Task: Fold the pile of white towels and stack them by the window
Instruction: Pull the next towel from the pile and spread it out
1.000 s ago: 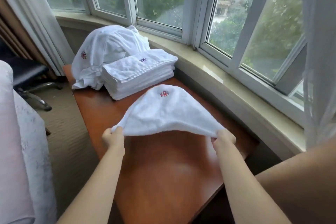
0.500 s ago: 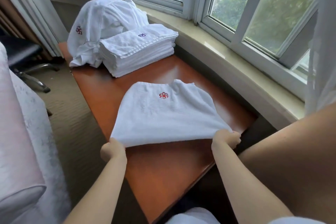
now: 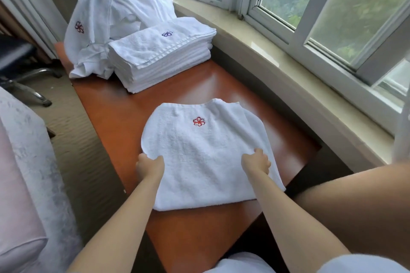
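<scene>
White terry towel (image 3: 206, 157) bearing a small red embroidered flower emblem (image 3: 199, 121) is lying folded on the near end of the glossy reddish-brown wooden bench (image 3: 106, 106), with no readable writing on it. Both hands are resting on its middle: the left hand (image 3: 149, 165) is pinching the left edge, the right hand (image 3: 256, 162) is gripping a fold of cloth. Farther along, a neat stack of folded white towels (image 3: 162, 57) with a blue flower emblem (image 3: 167, 33) is sitting beside the windowsill (image 3: 277, 51), touching a rumpled heap of unfolded white towels (image 3: 111, 17).
</scene>
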Motion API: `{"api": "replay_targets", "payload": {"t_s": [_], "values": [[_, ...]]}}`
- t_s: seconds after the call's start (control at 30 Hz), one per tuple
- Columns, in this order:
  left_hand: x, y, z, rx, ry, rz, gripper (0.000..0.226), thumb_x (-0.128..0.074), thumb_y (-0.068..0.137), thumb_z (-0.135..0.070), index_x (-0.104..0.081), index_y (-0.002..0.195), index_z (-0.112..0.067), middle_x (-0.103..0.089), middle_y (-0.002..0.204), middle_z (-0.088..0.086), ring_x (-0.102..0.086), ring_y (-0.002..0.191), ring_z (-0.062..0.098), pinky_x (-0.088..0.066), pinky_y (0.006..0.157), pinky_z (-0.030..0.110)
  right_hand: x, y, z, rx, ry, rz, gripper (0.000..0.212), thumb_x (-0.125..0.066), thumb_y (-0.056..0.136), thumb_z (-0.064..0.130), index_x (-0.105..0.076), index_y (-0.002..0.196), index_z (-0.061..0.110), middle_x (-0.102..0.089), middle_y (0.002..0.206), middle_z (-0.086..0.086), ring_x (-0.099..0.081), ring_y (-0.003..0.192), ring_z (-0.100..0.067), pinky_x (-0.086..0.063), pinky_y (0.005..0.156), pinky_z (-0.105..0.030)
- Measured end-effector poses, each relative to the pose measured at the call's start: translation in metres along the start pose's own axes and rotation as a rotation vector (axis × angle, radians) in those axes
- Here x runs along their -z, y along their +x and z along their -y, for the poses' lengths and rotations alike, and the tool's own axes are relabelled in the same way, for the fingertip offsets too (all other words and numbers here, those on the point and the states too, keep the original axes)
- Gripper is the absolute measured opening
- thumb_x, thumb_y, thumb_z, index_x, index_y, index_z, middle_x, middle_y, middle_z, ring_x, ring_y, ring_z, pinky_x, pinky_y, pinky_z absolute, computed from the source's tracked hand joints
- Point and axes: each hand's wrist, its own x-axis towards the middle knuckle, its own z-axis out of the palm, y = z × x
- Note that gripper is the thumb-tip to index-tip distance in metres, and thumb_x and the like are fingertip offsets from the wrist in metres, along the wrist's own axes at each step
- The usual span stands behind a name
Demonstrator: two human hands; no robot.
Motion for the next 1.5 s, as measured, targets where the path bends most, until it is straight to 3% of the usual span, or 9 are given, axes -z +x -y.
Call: {"api": "replay_targets", "payload": {"t_s": [0.43,0.6,0.8,0.9,1.03,1.13,1.3,1.43,1.5], "values": [[-0.035,0.099,-0.066,-0.020,0.117,-0.197,0.037,-0.060,0.090,-0.024,-0.052,0.121,-0.006,-0.047,0.132,0.016,-0.052,0.112,0.040,-0.045,0.091,0.041,-0.021,0.096,0.085,0.216,0.080,-0.197,0.034,-0.045,0.096,0.016,-0.060,0.126,0.014,-0.050,0.136,-0.008,-0.038,0.130,-0.028,-0.032,0.106,-0.037],[-0.038,0.119,-0.080,-0.071,0.031,-0.054,0.024,-0.066,0.079,-0.016,-0.059,0.099,-0.005,-0.066,0.106,0.017,-0.063,0.095,0.039,-0.052,0.079,0.043,-0.029,0.127,0.114,0.163,0.060,0.001,0.046,-0.054,0.088,0.021,-0.048,0.133,0.015,-0.060,0.121,-0.006,-0.054,0.118,-0.030,-0.043,0.095,-0.036],[-0.042,0.103,-0.097,-0.399,-0.053,0.018,0.019,-0.053,0.075,0.001,-0.043,0.072,-0.014,-0.045,0.076,-0.001,-0.038,0.065,0.014,-0.028,0.054,0.026,-0.040,0.103,0.116,0.509,0.364,-0.105,0.021,-0.037,0.067,0.008,-0.041,0.058,0.027,-0.045,0.068,0.009,-0.046,0.078,-0.021,-0.026,0.063,-0.028],[-0.041,0.098,-0.092,-0.520,0.017,0.129,0.032,-0.044,0.074,0.012,-0.054,0.089,-0.015,-0.049,0.076,-0.005,-0.046,0.075,0.017,-0.036,0.061,0.026,-0.049,0.084,0.102,0.439,0.539,0.068,0.020,-0.034,0.062,0.011,-0.046,0.057,0.025,-0.047,0.063,0.013,-0.043,0.064,-0.011,-0.031,0.057,-0.026],[-0.039,0.095,-0.082,-0.611,0.305,0.065,0.072,-0.045,0.075,0.011,-0.046,0.138,-0.024,-0.051,0.100,-0.004,-0.045,0.101,0.021,-0.047,0.080,0.037,-0.056,0.079,0.090,0.402,0.242,0.383,0.023,-0.040,0.066,0.019,-0.063,0.068,0.023,-0.066,0.069,0.009,-0.050,0.063,-0.013,-0.037,0.057,-0.026],[-0.035,0.091,-0.083,-0.518,0.314,-0.116,0.068,-0.046,0.083,0.010,-0.041,0.144,-0.020,-0.043,0.122,0.005,-0.045,0.106,0.023,-0.044,0.080,0.034,-0.044,0.079,0.101,0.266,0.373,0.279,0.022,-0.048,0.078,0.023,-0.063,0.076,0.006,-0.059,0.073,-0.001,-0.053,0.075,-0.021,-0.041,0.064,-0.030],[-0.021,0.093,-0.089,-0.294,0.220,-0.161,0.049,-0.055,0.090,-0.001,-0.045,0.137,-0.013,-0.052,0.123,0.012,-0.055,0.105,0.032,-0.047,0.079,0.040,-0.010,0.101,0.102,0.079,0.176,-0.242,0.037,-0.045,0.095,0.020,-0.058,0.125,0.004,-0.053,0.133,-0.014,-0.043,0.124,-0.034,-0.033,0.101,-0.035],[-0.027,0.093,-0.094,-0.329,0.158,-0.041,0.012,-0.061,0.086,-0.011,-0.057,0.097,-0.013,-0.058,0.092,0.003,-0.054,0.079,0.024,-0.037,0.056,0.027,-0.007,0.116,0.104,0.002,-0.042,-0.037,0.045,-0.044,0.092,0.027,-0.053,0.135,0.023,-0.046,0.142,-0.007,-0.038,0.132,-0.031,-0.024,0.111,-0.040],[-0.034,0.094,-0.095,-0.366,0.098,0.066,0.013,-0.065,0.084,-0.013,-0.053,0.080,-0.013,-0.054,0.079,-0.001,-0.050,0.071,0.020,-0.035,0.054,0.025,-0.009,0.109,0.106,0.095,-0.016,0.047,0.038,-0.041,0.083,0.033,-0.064,0.110,0.020,-0.059,0.121,-0.009,-0.048,0.121,-0.035,-0.033,0.103,-0.040]]}}
